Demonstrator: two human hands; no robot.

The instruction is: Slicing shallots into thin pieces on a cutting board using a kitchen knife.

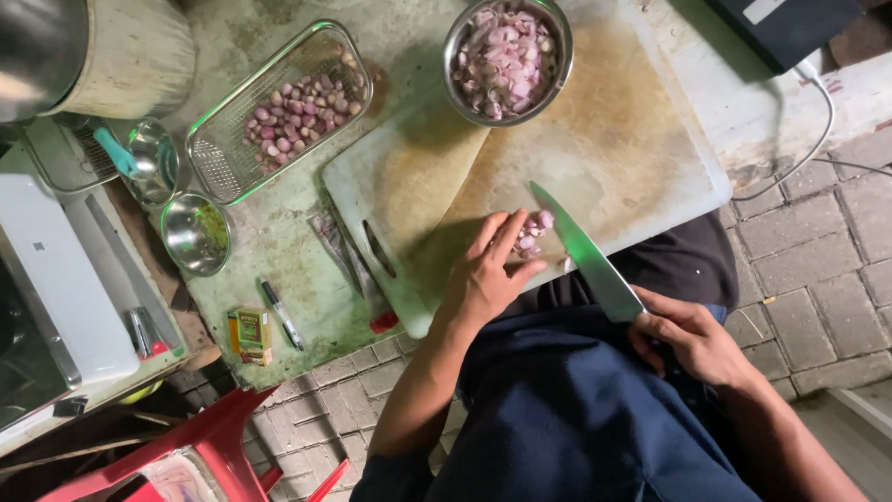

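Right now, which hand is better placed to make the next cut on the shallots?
Right hand: it grips the knife, blade beside the shallots. Left hand rests on them.

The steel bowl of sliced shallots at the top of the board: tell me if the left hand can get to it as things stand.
Probably yes. The left hand rests on the cutting board, with only bare board between it and the steel bowl; the knife lies to its right.

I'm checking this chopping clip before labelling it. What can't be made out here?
Head view only:
- Knife handle: hidden inside the right hand.
- Shallots on the cutting board: partly covered by the left hand.
- Large pot: cut off by the top edge.
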